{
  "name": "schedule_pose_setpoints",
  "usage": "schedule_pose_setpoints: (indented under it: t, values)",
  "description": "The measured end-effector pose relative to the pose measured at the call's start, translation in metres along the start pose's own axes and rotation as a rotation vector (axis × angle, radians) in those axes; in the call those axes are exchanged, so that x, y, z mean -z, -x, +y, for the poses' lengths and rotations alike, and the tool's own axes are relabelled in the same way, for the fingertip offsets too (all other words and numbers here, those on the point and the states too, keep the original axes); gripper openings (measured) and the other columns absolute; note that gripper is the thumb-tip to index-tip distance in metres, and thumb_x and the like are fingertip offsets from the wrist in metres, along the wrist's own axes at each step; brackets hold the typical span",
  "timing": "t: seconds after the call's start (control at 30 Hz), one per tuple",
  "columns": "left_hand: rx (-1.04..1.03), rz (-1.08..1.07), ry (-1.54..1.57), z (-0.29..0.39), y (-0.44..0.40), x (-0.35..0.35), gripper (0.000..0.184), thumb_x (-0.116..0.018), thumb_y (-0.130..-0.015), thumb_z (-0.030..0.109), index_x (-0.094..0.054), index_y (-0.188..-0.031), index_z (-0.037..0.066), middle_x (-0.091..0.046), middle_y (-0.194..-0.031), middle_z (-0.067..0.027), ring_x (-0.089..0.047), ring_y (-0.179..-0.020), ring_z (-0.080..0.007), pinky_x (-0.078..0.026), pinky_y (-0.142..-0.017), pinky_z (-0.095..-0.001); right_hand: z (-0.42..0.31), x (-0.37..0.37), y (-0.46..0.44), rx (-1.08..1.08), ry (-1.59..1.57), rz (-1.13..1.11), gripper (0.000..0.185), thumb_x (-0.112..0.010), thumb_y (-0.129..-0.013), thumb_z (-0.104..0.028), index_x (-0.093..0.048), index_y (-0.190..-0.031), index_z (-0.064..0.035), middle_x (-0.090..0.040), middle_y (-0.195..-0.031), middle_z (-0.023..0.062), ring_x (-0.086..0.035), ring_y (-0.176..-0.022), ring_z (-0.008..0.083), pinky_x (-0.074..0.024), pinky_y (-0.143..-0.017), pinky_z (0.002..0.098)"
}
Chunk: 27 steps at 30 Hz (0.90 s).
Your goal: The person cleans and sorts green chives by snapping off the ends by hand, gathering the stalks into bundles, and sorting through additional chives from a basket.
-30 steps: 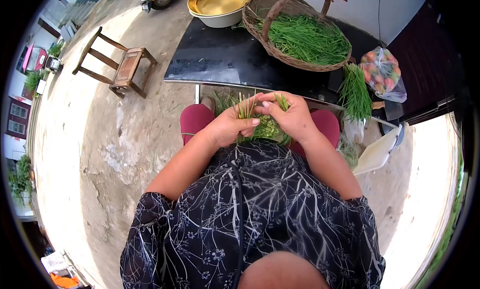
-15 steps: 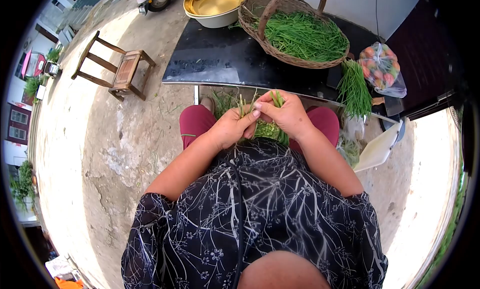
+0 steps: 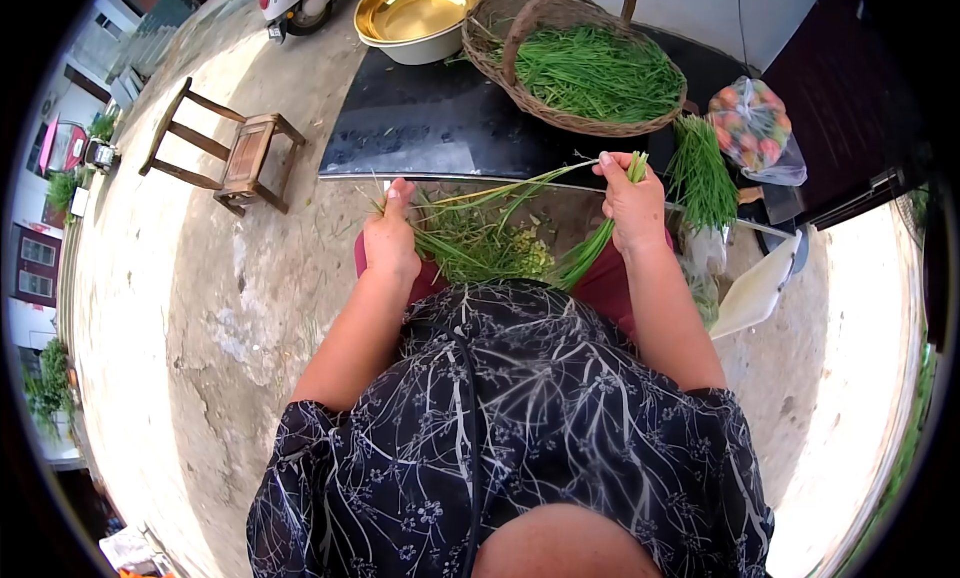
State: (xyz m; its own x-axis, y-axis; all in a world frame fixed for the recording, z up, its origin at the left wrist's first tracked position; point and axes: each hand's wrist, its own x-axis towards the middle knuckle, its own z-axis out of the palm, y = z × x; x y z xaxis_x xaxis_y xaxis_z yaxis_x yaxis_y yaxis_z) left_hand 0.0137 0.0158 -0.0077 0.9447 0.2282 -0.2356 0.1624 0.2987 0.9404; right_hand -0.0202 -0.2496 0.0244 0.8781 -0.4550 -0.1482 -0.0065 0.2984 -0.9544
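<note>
My left hand [image 3: 391, 240] is closed around some thin green stalks, probably chives, whose leaves trail to the right over my lap. Across from it, my right hand [image 3: 636, 210] grips a neater bunch of chives [image 3: 590, 256], with the pale ends up and the leaves hanging down toward my lap. A few yellowish strands [image 3: 500, 191] stretch between the two hands, pinched at the right fingertips. Below them, a loose heap of green stalks and yellowish bits [image 3: 485, 253] lies between my knees.
On the black table [image 3: 400, 128] ahead stand a wicker basket [image 3: 520, 96] of green stalks and a gold-coloured basin [image 3: 415, 8]. A chive bundle [image 3: 703, 173] and a plastic bag of reddish fruit [image 3: 750, 128] are at its right. A wooden chair [image 3: 250, 158] stands left.
My hands were together over my lap; now they are wide apart, the left moved left and the right moved right and up. Strands now stretch between them, and the lap heap shows.
</note>
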Motion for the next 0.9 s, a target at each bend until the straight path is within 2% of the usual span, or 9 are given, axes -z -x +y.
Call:
schedule_pose_setpoints:
  t: [0.13, 0.17, 0.33, 0.47, 0.5, 0.6, 0.67, 0.77, 0.9]
  values:
    - [-0.133, 0.276, -0.076, 0.014, -0.005, 0.005, 0.030, -0.039, -0.094, 0.021, -0.050, -0.114, 0.002, -0.054, -0.113, -0.0095, -0.045, -0.111, -0.0191, -0.035, -0.093, -0.0332, 0.004, 0.019, -0.019, 0.168, 0.046, 0.172, 0.011, -0.062, -0.081, -0.014, -0.058, -0.082, -0.0044, -0.057, -0.069, -0.0006, -0.044, -0.051, 0.0067, -0.0367, -0.048, 0.0218]
    - [-0.183, 0.286, -0.098, 0.014, -0.009, 0.008, 0.027, -0.040, -0.094, 0.020, -0.052, -0.111, 0.004, -0.057, -0.100, -0.0047, -0.052, -0.092, -0.0142, -0.044, -0.077, -0.0279, 0.007, 0.021, -0.020, 0.168, 0.045, 0.173, 0.011, -0.062, -0.081, -0.014, -0.058, -0.082, -0.0044, -0.057, -0.069, -0.0006, -0.044, -0.051, 0.0067, -0.0367, -0.048, 0.0218]
    - [-0.249, 0.041, -0.110, 0.022, 0.007, -0.001, 0.022, -0.041, -0.093, 0.018, -0.055, -0.107, 0.006, -0.050, -0.075, 0.0024, -0.042, -0.060, -0.0039, -0.036, -0.052, -0.0179, 0.007, 0.013, -0.011, 0.267, 0.436, 0.079, 0.019, -0.064, -0.079, -0.018, -0.057, -0.080, -0.0004, -0.057, -0.068, 0.0029, -0.050, -0.061, 0.0091, -0.0399, -0.056, 0.0246]
    - [-0.357, 0.010, -0.184, 0.027, 0.003, -0.002, 0.022, -0.041, -0.093, 0.016, -0.055, -0.106, 0.005, -0.047, -0.067, 0.0036, -0.035, -0.054, -0.0014, -0.030, -0.047, -0.0167, 0.008, 0.021, -0.012, 0.469, 1.115, 0.028, 0.026, -0.063, -0.076, -0.021, -0.057, -0.080, 0.0033, -0.058, -0.069, 0.0191, -0.057, -0.064, 0.0319, -0.0441, -0.061, 0.0359]
    - [-0.357, 0.008, -0.184, 0.027, 0.004, -0.002, 0.022, -0.041, -0.093, 0.016, -0.055, -0.106, 0.005, -0.047, -0.067, 0.0036, -0.035, -0.054, -0.0014, -0.030, -0.047, -0.0167, 0.010, 0.020, -0.013, 0.407, 0.954, -0.005, 0.026, -0.063, -0.075, -0.022, -0.057, -0.077, 0.0034, -0.058, -0.071, 0.0222, -0.055, -0.068, 0.0391, -0.0444, -0.064, 0.0395]
    - [-0.132, -0.234, -0.132, 0.025, 0.019, -0.007, 0.018, -0.047, -0.090, 0.014, -0.057, -0.103, 0.005, -0.052, -0.072, 0.0031, -0.042, -0.059, -0.0026, -0.036, -0.054, -0.0174, 0.005, 0.014, -0.009, 0.350, 0.875, -0.073, 0.027, -0.064, -0.074, -0.024, -0.056, -0.073, 0.0025, -0.058, -0.063, 0.0170, -0.055, -0.058, 0.0315, -0.0437, -0.058, 0.0365]
    - [-0.037, -0.437, -0.402, 0.022, 0.037, -0.025, 0.018, -0.055, -0.086, 0.011, -0.060, -0.102, 0.003, -0.057, -0.079, 0.0018, -0.044, -0.059, -0.0015, -0.037, -0.053, -0.0158, 0.001, 0.007, -0.005, 0.270, 0.834, -0.118, 0.027, -0.064, -0.074, -0.024, -0.057, -0.072, 0.0019, -0.056, -0.059, 0.0134, -0.053, -0.055, 0.0257, -0.0424, -0.055, 0.0344]
    - [0.006, -0.610, -0.432, 0.008, 0.046, -0.035, 0.021, -0.063, -0.080, 0.008, -0.061, -0.100, 0.000, -0.062, -0.092, -0.0017, -0.052, -0.083, -0.0065, -0.041, -0.078, -0.0204, 0.000, -0.008, 0.003, 0.146, 0.731, -0.193, 0.027, -0.065, -0.074, -0.025, -0.057, -0.070, 0.0006, -0.052, -0.055, 0.0066, -0.047, -0.051, 0.0151, -0.0394, -0.051, 0.0300]
    - [0.032, -0.666, -0.500, 0.009, 0.053, -0.044, 0.021, -0.063, -0.080, 0.009, -0.060, -0.098, -0.002, -0.061, -0.088, -0.0008, -0.052, -0.080, -0.0060, -0.041, -0.075, -0.0193, 0.002, -0.024, 0.016, 0.044, 0.531, -0.289, 0.025, -0.067, -0.074, -0.025, -0.058, -0.070, -0.0016, -0.050, -0.056, 0.0001, -0.043, -0.052, 0.0079, -0.0361, -0.048, 0.0254]
